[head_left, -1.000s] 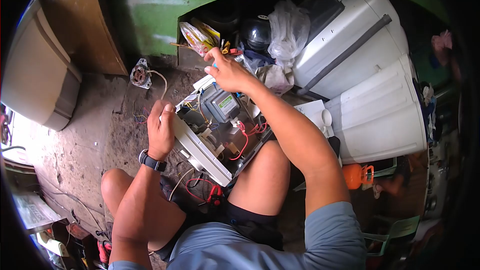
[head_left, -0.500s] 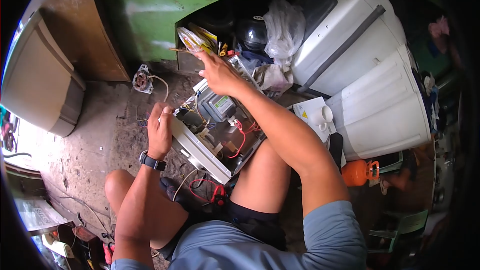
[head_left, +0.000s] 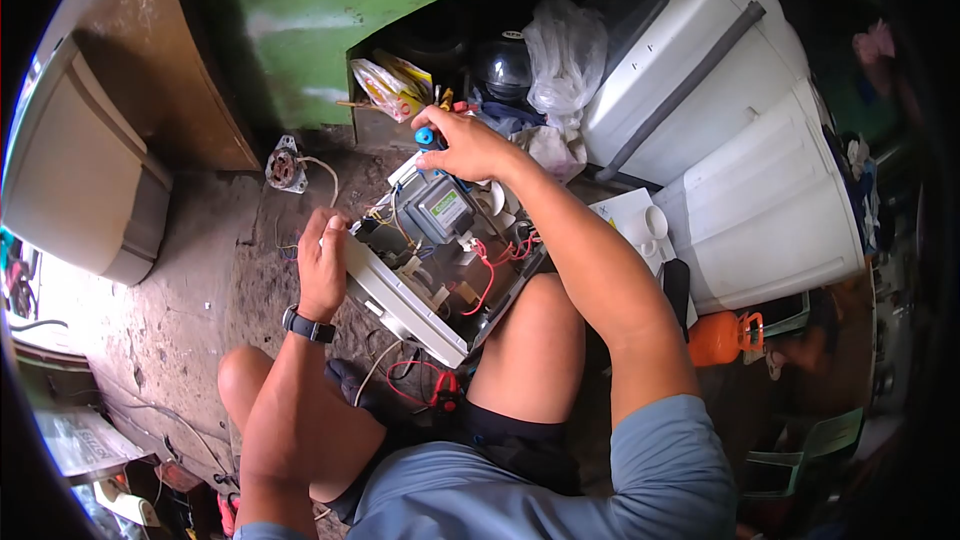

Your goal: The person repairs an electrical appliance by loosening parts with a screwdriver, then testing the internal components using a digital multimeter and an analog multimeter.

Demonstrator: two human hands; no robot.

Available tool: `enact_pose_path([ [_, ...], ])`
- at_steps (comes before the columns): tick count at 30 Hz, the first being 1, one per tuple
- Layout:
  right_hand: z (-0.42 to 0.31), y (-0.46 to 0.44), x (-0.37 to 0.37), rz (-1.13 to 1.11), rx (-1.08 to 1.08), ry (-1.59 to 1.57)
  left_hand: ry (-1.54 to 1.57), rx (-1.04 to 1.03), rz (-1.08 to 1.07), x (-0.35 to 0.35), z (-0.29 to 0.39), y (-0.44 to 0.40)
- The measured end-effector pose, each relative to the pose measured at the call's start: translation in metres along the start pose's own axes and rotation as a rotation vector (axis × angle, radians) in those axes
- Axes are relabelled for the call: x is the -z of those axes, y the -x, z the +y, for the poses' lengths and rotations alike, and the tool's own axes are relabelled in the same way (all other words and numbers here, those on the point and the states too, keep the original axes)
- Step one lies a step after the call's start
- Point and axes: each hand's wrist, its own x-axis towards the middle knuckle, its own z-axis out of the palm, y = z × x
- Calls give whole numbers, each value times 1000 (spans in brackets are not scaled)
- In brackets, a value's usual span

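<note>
An opened white appliance housing (head_left: 405, 300) leans on my right leg, tilted. Inside are red wires (head_left: 484, 275) and a grey boxed component (head_left: 437, 207) with a green-and-white label. My left hand (head_left: 322, 262) is closed over the housing's upper left edge, the thumb on top. Above the housing's far side, my right hand (head_left: 465, 147) pinches a screwdriver (head_left: 426, 136) with a blue-and-black handle between thumb and fingers. The screwdriver's lower part is mostly hidden by the hand and the housing.
A small motor (head_left: 286, 166) with a cord lies on the floor. Near my lap sits a red-and-black device (head_left: 446, 395) with red leads. Plastic bags (head_left: 565, 55) and a large white appliance body (head_left: 690, 60) stand behind; an orange gas canister (head_left: 722, 338) is at right.
My right hand has drawn back from the yellow packets toward the housing, and the blue-and-black screwdriver now shows in it. My left hand keeps its hold on the housing's edge.
</note>
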Motion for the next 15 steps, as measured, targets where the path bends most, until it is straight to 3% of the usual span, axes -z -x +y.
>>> enact_pose_path([
  [3, -6, 3, -10, 84, -13, 70, -22, -37, -3, 3, -4, 1],
  [7, -10, 15, -15, 190, -43, -125, -9, -15, 2, 5, -3, 3],
  [13, -8, 14, -18, 219, -54, -44, -31, -22, 29, 4, 0, 3],
  [15, -3, 15, -19, 167, -24, -194, -54, -29, 4, 8, 3, 4],
])
